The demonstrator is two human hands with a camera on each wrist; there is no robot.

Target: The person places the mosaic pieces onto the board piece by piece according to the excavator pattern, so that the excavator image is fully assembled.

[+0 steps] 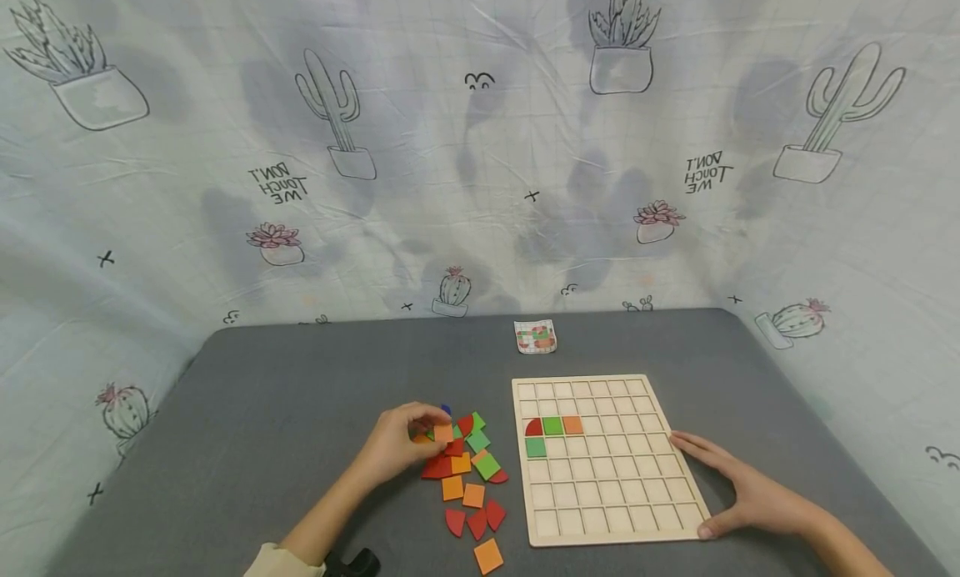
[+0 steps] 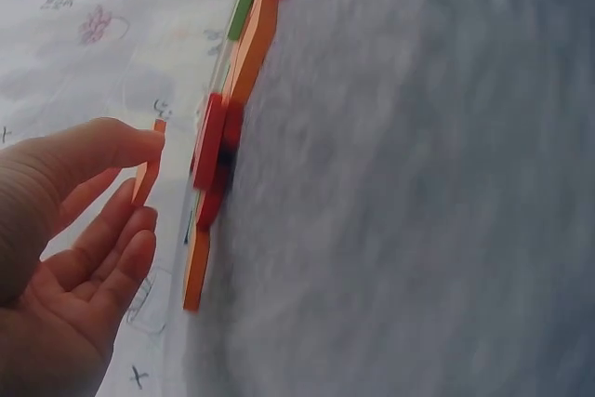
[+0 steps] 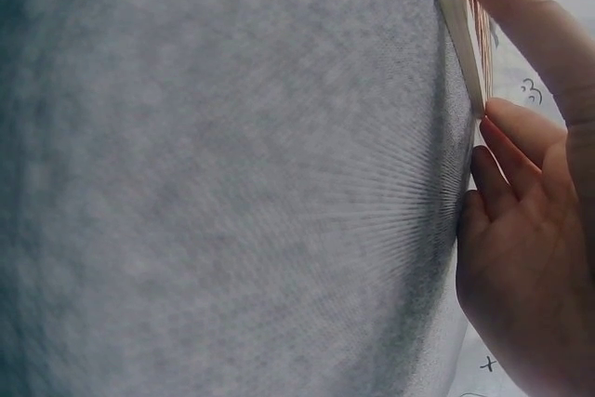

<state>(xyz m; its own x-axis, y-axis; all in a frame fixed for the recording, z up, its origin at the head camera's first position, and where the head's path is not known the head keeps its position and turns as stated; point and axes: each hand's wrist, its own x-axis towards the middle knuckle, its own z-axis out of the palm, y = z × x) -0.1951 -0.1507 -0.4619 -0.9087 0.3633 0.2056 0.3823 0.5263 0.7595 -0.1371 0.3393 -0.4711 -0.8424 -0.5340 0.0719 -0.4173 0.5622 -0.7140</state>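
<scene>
My left hand (image 1: 396, 444) pinches an orange square tile (image 1: 443, 434) between thumb and fingertips, above a loose pile of flat tiles. In the left wrist view the orange tile (image 2: 147, 165) is seen edge-on, apart from the pile. My right hand (image 1: 750, 489) rests at the right side of a wooden grid board (image 1: 600, 469), its fingers extended along the edge and its thumb at the near corner. On the board lie a red quarter-circle (image 1: 533, 428), a green square (image 1: 552, 426) and an orange square (image 1: 572, 425) in one row, with another green square (image 1: 536, 448) below the red piece.
Several red quarter-circles (image 1: 477, 524), orange squares (image 1: 473, 495) and green pieces (image 1: 478, 440) lie left of the board, some overlapping. A small pattern card (image 1: 536, 337) lies beyond the board on the grey tabletop (image 1: 337, 377). A printed curtain (image 1: 480, 143) hangs behind.
</scene>
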